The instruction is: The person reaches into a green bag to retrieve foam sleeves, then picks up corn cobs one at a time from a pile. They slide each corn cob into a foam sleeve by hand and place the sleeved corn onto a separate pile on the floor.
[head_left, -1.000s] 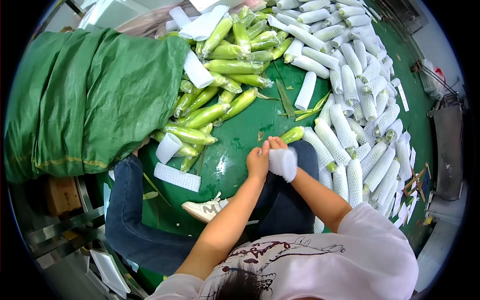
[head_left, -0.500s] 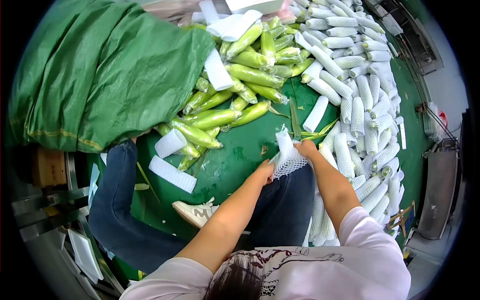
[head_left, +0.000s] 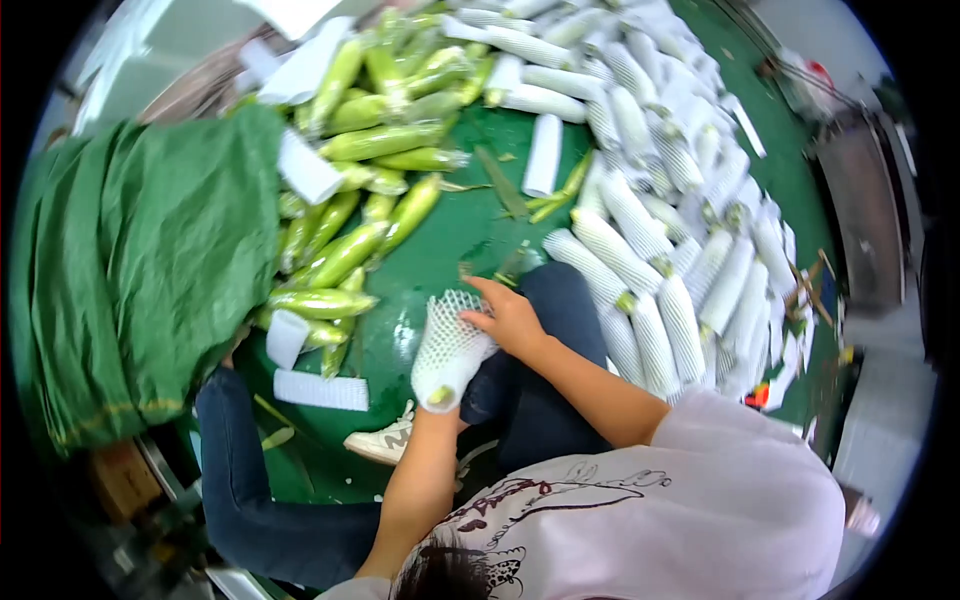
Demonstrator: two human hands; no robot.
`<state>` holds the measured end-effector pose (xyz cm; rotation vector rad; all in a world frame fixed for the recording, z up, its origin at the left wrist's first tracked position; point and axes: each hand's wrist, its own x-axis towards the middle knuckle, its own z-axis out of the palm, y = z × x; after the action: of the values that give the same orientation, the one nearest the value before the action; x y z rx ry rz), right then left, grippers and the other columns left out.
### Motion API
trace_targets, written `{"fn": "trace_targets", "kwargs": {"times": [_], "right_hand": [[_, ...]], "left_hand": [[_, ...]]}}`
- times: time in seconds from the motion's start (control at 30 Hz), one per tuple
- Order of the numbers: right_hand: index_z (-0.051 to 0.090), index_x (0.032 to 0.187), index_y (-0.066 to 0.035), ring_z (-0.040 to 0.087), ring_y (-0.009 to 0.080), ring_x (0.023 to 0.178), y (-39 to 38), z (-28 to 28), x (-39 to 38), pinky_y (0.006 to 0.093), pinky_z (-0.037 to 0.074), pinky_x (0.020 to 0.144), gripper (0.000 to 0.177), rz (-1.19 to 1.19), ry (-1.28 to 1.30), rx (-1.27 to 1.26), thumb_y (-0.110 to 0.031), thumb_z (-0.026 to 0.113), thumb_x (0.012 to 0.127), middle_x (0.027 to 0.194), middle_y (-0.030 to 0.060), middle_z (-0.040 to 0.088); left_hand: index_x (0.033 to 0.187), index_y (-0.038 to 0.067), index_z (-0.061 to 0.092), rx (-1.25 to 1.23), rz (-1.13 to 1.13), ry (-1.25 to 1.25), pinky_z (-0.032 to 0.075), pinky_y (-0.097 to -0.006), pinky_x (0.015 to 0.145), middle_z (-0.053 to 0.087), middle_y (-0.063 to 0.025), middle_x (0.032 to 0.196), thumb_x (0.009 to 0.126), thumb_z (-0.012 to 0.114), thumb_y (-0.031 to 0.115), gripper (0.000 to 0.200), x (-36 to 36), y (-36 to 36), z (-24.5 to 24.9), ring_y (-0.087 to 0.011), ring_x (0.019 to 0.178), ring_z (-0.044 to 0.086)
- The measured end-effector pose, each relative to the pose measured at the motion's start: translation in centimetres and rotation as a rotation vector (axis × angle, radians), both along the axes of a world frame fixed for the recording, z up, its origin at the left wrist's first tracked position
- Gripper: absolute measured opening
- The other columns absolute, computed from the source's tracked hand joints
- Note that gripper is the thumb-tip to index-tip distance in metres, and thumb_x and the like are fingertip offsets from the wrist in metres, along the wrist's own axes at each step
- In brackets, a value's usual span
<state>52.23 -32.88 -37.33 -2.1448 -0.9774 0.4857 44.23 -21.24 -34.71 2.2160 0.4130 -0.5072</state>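
Observation:
A white foam net sleeve (head_left: pixel 448 345) covers the end of my left arm, over the jeans leg. My left hand (head_left: pixel 437 402) is hidden by the mesh, so its fingers do not show. A small yellow-green spot appears at the sleeve's near end; whether an ear of corn is inside, I cannot make out. Beside the sleeve's far right edge is my right hand (head_left: pixel 508 318), its fingers apart and nothing visible in them. To the left lie green ears of corn (head_left: pixel 345 250) in clear film.
Many foam-netted ears of corn (head_left: pixel 625 235) are heaped on the right. A green cloth (head_left: pixel 160 270) covers the left side. Loose foam sleeves (head_left: pixel 320 390) and husk leaves (head_left: pixel 500 183) lie on the green floor (head_left: pixel 410 310). A shoe (head_left: pixel 380 440) shows below.
Both hands were gripping the net sleeve's edges. The sleeve now covers my left hand, and my right hand has let go with fingers apart. The view has shifted toward the right.

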Motion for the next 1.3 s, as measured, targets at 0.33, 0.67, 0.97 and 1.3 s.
{"fn": "trace_targets", "kwargs": {"times": [0.33,0.67,0.97,1.3], "right_hand": [[0.036,0.139,0.002,0.053,0.0354,0.119,-9.1,6.3,7.9,0.0414,0.041,0.102,0.09,-0.365,-0.111,0.165,-0.03,0.078,0.067,0.13,0.0224,0.053],[0.062,0.116,-0.011,0.062,0.0326,0.088,-11.6,0.6,27.3,0.0464,0.048,0.076,0.039,-0.232,-0.985,-0.435,-0.01,0.062,0.077,0.103,0.013,0.063],[0.064,0.098,-0.007,0.059,0.0335,0.093,7.1,-6.4,25.5,0.0423,0.05,0.079,0.02,0.592,-0.528,-0.303,-0.017,0.064,0.081,0.097,0.0105,0.061],[0.046,0.135,-0.005,0.063,0.0164,0.103,10.5,5.1,-3.2,0.0317,0.052,0.089,0.047,0.133,1.823,0.144,-0.03,0.051,0.096,0.117,0.008,0.062]], "left_hand": [[0.137,0.009,0.045,-1.235,0.691,0.111,0.049,-0.0363,0.09,0.063,-0.0063,0.113,0.099,0.046,0.041,0.05,2.5,-8.6,0.8,-0.0189,0.103,0.062],[0.115,0.012,0.061,0.875,-0.217,0.281,0.02,-0.0567,0.112,0.054,-0.0084,0.124,0.09,0.05,0.016,0.028,-23.2,9.0,-11.5,-0.027,0.131,0.04],[0.124,0.009,0.055,0.013,0.412,-0.237,0.049,-0.0404,0.084,0.057,-0.0167,0.109,0.081,0.068,0.016,0.046,-15.2,5.2,-5.6,-0.037,0.101,0.057],[0.15,0.003,0.026,-0.367,0.864,-0.928,0.026,-0.0409,0.113,0.022,-0.0175,0.155,0.103,0.031,0.033,0.056,-7.3,5.0,-0.5,-0.0316,0.137,0.035]]}}
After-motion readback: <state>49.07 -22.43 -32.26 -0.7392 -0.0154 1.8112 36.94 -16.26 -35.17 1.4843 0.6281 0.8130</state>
